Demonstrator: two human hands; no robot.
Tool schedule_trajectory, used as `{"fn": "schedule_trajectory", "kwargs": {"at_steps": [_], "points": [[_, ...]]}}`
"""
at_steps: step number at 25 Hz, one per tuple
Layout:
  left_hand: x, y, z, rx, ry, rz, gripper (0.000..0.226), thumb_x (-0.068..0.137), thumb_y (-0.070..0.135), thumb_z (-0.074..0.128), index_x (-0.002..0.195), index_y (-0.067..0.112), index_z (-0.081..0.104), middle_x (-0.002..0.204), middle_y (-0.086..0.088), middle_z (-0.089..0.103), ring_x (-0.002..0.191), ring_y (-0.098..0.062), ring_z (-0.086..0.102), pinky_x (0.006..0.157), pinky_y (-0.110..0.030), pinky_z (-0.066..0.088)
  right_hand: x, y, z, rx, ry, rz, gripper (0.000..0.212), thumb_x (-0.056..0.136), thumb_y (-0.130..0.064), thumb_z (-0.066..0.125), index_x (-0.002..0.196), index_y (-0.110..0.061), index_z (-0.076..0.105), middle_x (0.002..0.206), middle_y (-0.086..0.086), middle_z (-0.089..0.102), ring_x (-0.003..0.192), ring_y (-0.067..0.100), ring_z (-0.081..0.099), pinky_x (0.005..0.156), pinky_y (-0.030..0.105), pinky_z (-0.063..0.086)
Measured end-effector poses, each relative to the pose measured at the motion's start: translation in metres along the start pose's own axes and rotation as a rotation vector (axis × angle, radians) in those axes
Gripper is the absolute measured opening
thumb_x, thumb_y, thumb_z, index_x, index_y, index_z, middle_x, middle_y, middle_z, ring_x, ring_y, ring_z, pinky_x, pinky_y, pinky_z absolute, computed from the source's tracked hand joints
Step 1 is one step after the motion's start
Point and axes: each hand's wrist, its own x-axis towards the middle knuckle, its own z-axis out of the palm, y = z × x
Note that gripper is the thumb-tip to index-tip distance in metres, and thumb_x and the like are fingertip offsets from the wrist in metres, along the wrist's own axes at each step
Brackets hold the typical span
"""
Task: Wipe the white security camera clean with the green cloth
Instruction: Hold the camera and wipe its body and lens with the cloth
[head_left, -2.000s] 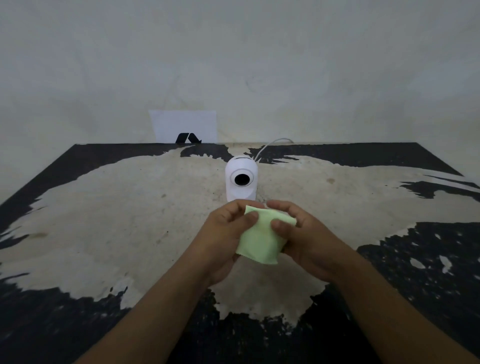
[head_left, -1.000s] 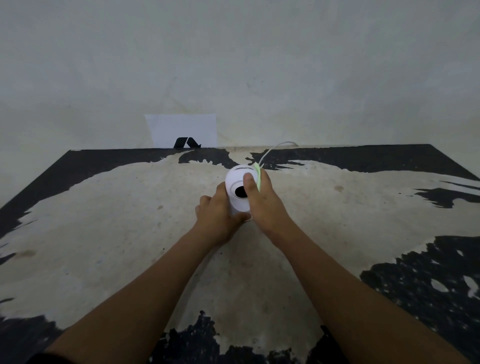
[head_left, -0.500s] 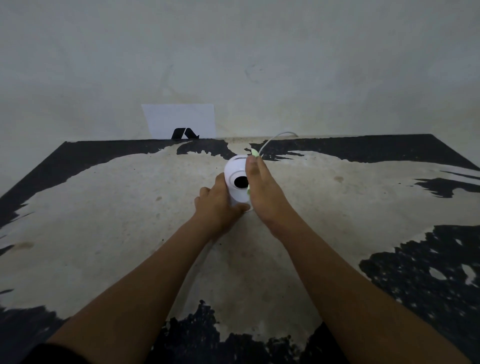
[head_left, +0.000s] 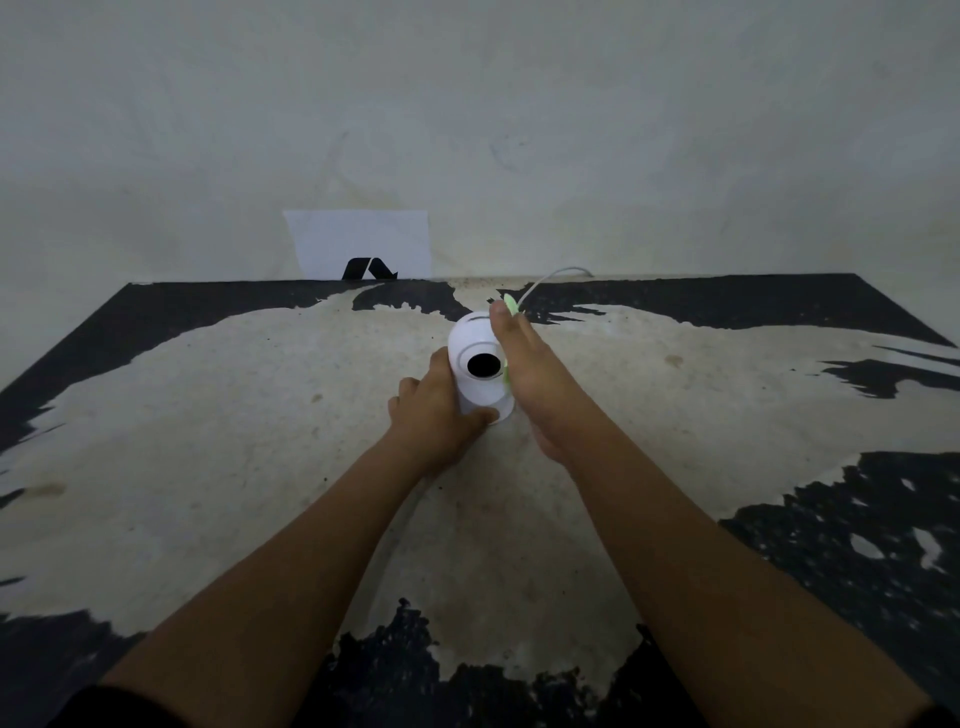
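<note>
The white security camera (head_left: 475, 382) stands upright in the middle of the worn table, its black lens facing me. My left hand (head_left: 434, 415) grips its base and left side. My right hand (head_left: 524, 374) lies flat against the camera's right side and presses the green cloth (head_left: 510, 304) onto it. Most of the cloth is hidden under the palm; only a thin green edge shows at the fingertip and beside the lens.
A white cable (head_left: 550, 278) runs from behind the camera toward the back edge. A white paper with a black mark (head_left: 363, 247) leans on the wall behind the table (head_left: 208, 441), whose black top is worn pale.
Both hands went from holding the cloth near me to the camera. The left hand took hold of its base, and the right hand slid the cloth up along its right side.
</note>
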Motion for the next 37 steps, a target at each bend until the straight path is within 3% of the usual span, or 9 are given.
{"fn": "schedule_trajectory", "kwargs": {"at_steps": [5,9,11,16,19,24,28,33,37], "points": [[-0.003,0.004,0.0,-0.026,0.003,0.004,0.079,0.074,0.045,0.068,0.136,0.025,0.023,0.129,-0.008,0.053,0.115,-0.031,0.043,0.086,-0.04,0.03,-0.005,0.019,-0.013,-0.013,-0.039,0.087,0.048,0.082,-0.029,0.061,0.128,-0.017,0.055,0.12,0.007,0.066,0.108,0.024,0.062,0.096,0.044,0.051],[-0.005,0.004,0.001,-0.061,0.027,-0.034,0.076,0.072,0.048,0.067,0.133,0.026,0.027,0.123,-0.01,0.053,0.114,-0.032,0.041,0.082,-0.036,0.024,-0.028,0.025,-0.014,-0.336,0.045,-0.021,0.011,0.086,-0.011,0.054,0.092,-0.011,0.064,0.087,0.007,0.063,0.08,0.021,0.057,0.057,0.025,0.04],[-0.007,0.006,0.0,-0.07,0.014,-0.033,0.077,0.072,0.049,0.066,0.134,0.027,0.026,0.123,-0.012,0.053,0.116,-0.034,0.04,0.082,-0.036,0.023,-0.038,0.022,-0.017,-0.37,0.081,-0.047,0.018,0.085,-0.004,0.048,0.073,-0.007,0.06,0.072,0.008,0.057,0.068,0.022,0.052,0.053,0.026,0.036],[-0.01,0.0,-0.019,-0.072,-0.032,-0.088,0.062,0.084,0.034,0.057,0.14,0.03,0.03,0.135,-0.007,0.05,0.125,-0.036,0.039,0.098,-0.043,0.033,-0.059,0.011,-0.028,-0.249,-0.02,-0.104,0.026,0.091,-0.007,0.046,0.096,-0.018,0.069,0.094,0.012,0.067,0.081,0.021,0.057,0.067,0.031,0.044],[-0.032,-0.003,-0.038,-0.574,0.182,-0.081,0.035,0.093,0.02,0.047,0.128,0.024,0.049,0.119,0.002,0.056,0.107,-0.019,0.054,0.079,-0.028,0.046,-0.056,0.007,-0.036,-0.132,-0.085,-0.094,0.028,0.092,-0.008,0.048,0.089,-0.03,0.066,0.088,0.0,0.066,0.08,0.016,0.056,0.066,0.03,0.043],[-0.058,-0.005,-0.048,-0.911,-0.27,-0.163,0.027,0.09,0.029,0.056,0.11,0.012,0.066,0.108,-0.008,0.072,0.096,-0.022,0.067,0.082,-0.034,0.055,-0.045,0.009,-0.025,-0.129,-0.24,-0.107,0.016,0.089,-0.01,0.058,0.089,-0.025,0.061,0.094,0.005,0.063,0.084,0.021,0.056,0.072,0.037,0.046],[-0.041,-0.021,-0.057,-1.055,-0.033,-0.346,0.016,0.088,0.014,0.059,0.101,0.005,0.064,0.105,-0.017,0.07,0.092,-0.029,0.067,0.083,-0.041,0.056,-0.025,0.007,-0.035,0.015,0.094,-0.163,0.009,0.091,-0.017,0.057,0.096,-0.022,0.062,0.096,0.006,0.065,0.085,0.022,0.059,0.075,0.038,0.051],[-0.015,-0.01,-0.047,-0.906,0.124,-0.418,0.008,0.09,0.02,0.055,0.089,0.013,0.055,0.099,-0.017,0.06,0.084,-0.026,0.057,0.072,-0.04,0.049,0.001,0.009,-0.027,-0.018,0.12,-0.091,0.03,0.094,-0.033,0.052,0.122,-0.023,0.056,0.12,-0.002,0.063,0.11,0.016,0.059,0.096,0.038,0.049],[-0.017,0.015,-0.02,-0.657,0.013,-0.272,0.021,0.092,0.015,0.045,0.113,0.014,0.042,0.106,-0.008,0.053,0.083,-0.015,0.053,0.07,-0.031,0.047,0.002,0.012,-0.014,0.064,0.129,-0.108,0.031,0.093,-0.035,0.052,0.122,-0.022,0.054,0.105,-0.009,0.063,0.095,0.008,0.061,0.077,0.028,0.049]]}}
